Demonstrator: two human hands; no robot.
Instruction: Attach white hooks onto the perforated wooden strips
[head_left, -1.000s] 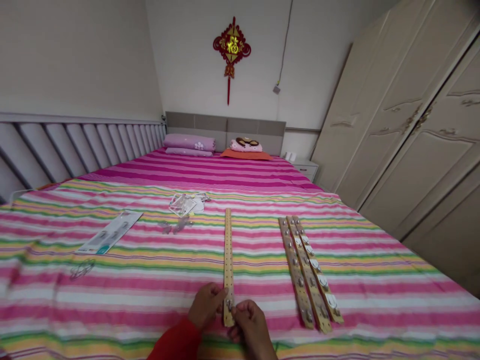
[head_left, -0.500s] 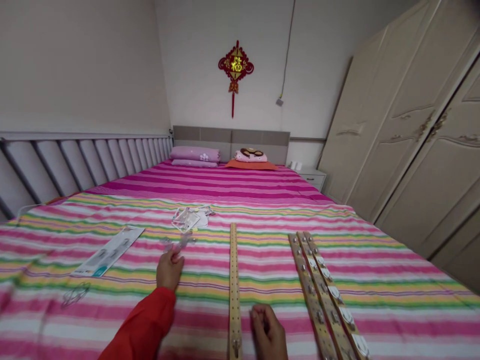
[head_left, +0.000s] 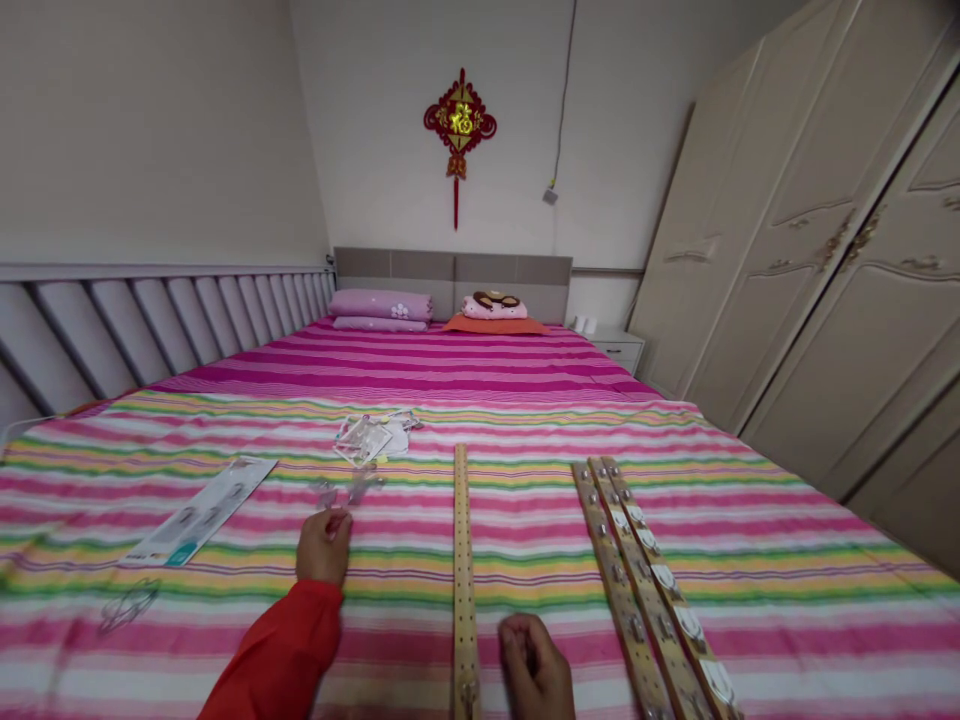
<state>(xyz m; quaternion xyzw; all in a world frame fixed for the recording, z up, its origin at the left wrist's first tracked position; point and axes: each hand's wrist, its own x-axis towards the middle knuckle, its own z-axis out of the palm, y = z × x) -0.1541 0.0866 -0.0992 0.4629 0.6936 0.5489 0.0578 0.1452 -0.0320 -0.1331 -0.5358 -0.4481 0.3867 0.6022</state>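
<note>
Left hand (head_left: 324,548) near clear pieces (head_left: 365,487), right hand (head_left: 536,668) between one strip (head_left: 464,580) and three clip-bearing strips (head_left: 643,572); I see fingers pressed together.

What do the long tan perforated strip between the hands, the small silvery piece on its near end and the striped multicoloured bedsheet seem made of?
Long tan perforated strip: probably matte wood, from its dull tan surface; plastic remains possible.
Small silvery piece: likely shiny metal, from its grey glint, though details blur.
Striped multicoloured bedsheet: matte cloth, from its soft creases.
</note>
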